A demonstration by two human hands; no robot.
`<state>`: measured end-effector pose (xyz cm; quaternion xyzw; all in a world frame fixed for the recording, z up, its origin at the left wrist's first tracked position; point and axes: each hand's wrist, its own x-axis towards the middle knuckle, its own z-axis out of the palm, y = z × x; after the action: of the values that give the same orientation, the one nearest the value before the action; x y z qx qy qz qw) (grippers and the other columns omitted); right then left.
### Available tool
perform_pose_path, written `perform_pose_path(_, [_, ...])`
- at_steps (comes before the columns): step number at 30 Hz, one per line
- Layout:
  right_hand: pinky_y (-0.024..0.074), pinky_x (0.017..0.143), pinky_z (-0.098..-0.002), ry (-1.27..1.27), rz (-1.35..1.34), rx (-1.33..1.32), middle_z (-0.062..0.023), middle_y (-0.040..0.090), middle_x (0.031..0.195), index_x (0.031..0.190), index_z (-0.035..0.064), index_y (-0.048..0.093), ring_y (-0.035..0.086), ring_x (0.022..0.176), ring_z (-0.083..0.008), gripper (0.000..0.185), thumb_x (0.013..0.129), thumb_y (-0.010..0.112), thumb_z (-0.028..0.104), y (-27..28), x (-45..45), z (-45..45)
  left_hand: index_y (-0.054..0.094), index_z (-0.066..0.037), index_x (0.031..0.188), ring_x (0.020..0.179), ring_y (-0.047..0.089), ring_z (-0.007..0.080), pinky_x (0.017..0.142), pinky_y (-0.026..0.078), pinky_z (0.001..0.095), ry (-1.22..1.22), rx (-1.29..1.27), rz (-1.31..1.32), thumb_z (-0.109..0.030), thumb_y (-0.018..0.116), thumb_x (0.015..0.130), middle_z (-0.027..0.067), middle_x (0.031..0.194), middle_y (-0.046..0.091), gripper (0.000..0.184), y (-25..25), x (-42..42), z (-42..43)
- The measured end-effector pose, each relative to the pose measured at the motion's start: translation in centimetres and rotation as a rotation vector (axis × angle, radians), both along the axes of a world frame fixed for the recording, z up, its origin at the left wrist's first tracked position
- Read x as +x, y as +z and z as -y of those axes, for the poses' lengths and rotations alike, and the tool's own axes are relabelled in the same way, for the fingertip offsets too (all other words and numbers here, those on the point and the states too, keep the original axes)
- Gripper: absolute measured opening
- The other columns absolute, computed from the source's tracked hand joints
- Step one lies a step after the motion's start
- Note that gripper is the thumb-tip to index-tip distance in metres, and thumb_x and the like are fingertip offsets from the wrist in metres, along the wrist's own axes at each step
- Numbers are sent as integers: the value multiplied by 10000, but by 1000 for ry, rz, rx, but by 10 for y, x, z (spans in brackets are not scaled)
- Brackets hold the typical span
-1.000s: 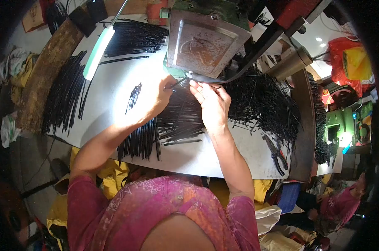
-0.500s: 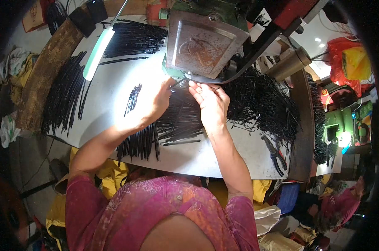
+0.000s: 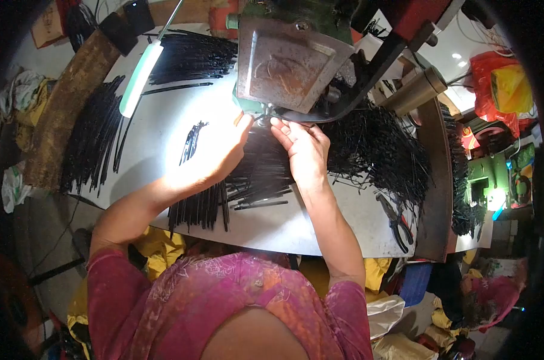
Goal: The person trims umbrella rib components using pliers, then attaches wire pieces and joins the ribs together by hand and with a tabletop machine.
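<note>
My left hand (image 3: 227, 153) is brightly lit, its thumb and index finger closed just below the left side of the machine head (image 3: 287, 66). Whatever it pinches is too small or hidden to name. On the right, my right hand (image 3: 305, 147) has its fingertips pinched together under the same machine, close to a small metal part (image 3: 266, 113); its held piece cannot be made out. Thin black rods (image 3: 260, 174) lie on the white table (image 3: 272, 231) below and between the hands. A small bundle of black pieces (image 3: 192, 141) rests beside my left hand.
Large heaps of black rods (image 3: 383, 147) cover the right side, with more piles (image 3: 92, 138) at left. Pliers (image 3: 395, 222) lie near the front right edge. A lamp (image 3: 143, 78) hangs at upper left, a metal cylinder (image 3: 419, 91) at upper right. Another person (image 3: 494, 297) is at far right.
My left hand has shifted slightly, and the dark rod seen at its fingertips earlier is no longer distinct. My right hand has hardly moved. The other person at far right has changed posture.
</note>
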<state>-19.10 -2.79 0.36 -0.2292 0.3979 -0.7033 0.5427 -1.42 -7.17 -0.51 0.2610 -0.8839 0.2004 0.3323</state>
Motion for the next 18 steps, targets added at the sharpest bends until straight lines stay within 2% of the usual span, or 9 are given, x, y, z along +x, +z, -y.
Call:
perform_pose_path(2, [520, 749, -352, 16, 25, 7, -211, 541, 897, 908, -123, 455, 583, 852, -301, 138, 814, 453, -22, 2, -2, -1, 540, -39, 900, 721, 536, 237, 621, 426, 312, -3, 55, -72, -34, 543, 724, 105, 833, 546, 176, 3, -3, -1])
perform_pose_path(5, [496, 773, -395, 32, 58, 159, -205, 545, 881, 895, -111, 480, 573, 854, -329, 135, 812, 458, -7, 13, -3, -3, 538, -5, 948, 766, 525, 127, 631, 426, 250, -286, 1347, -729, -207, 522, 831, 59, 884, 551, 234, 23, -17, -19])
perform_pose_path(6, [498, 766, -390, 90, 90, 151, -189, 549, 879, 890, -98, 490, 571, 850, -309, 129, 812, 468, 1, 8, -8, -3, 533, 12, 945, 781, 514, 106, 635, 425, 217, -293, 1634, -778, -188, 506, 838, 42, 864, 541, 228, 29, -20, -19])
perform_pose_path(7, [492, 774, -390, 133, -2, 165, -175, 549, 874, 897, -78, 499, 570, 846, -290, 126, 814, 472, 12, 17, -5, -7, 479, -47, 761, 544, 471, 101, 479, 388, 222, -282, 1756, -946, -240, 605, 751, 42, 625, 501, 231, 22, -25, -18])
perform_pose_path(9, [486, 760, -367, 280, -95, 124, -113, 559, 843, 881, -19, 512, 576, 839, -247, 92, 820, 483, 44, 10, -14, -12, 480, -54, 748, 476, 488, 104, 417, 387, 218, -231, 1922, -1059, -184, 596, 751, 36, 590, 504, 174, 26, -34, -21])
perform_pose_path(10, [493, 684, -313, 230, -203, 188, -84, 564, 800, 827, 0, 525, 563, 680, -172, 47, 799, 512, 36, 24, -10, -18, 475, -49, 739, 491, 512, 120, 427, 414, 234, -262, 1965, -1169, -148, 581, 759, 47, 600, 513, 146, 26, -37, -26])
perform_pose_path(13, [415, 500, -196, 181, -250, 205, -24, 521, 746, 818, 33, 536, 484, 604, -80, 37, 790, 539, 58, 29, -18, -28, 455, -33, 713, 516, 553, 166, 459, 475, 285, -424, 2072, -1424, -59, 529, 785, 90, 632, 537, 106, 33, -35, -43])
perform_pose_path(15, [370, 463, -189, 125, -84, 144, -25, 511, 729, 835, 33, 532, 455, 568, -79, 59, 783, 549, 54, 30, -16, -35, 448, -20, 740, 538, 565, 193, 484, 495, 304, -434, 2139, -1518, -32, 506, 796, 118, 654, 547, 82, 40, -36, -53])
perform_pose_path(18, [376, 462, -197, 78, -58, 139, -42, 517, 723, 838, 21, 525, 453, 547, -93, 71, 771, 550, 19, 41, 5, -46, 471, -3, 824, 637, 577, 182, 582, 508, 304, -488, 2126, -1405, -79, 540, 805, 116, 741, 555, 104, 44, -34, -70])
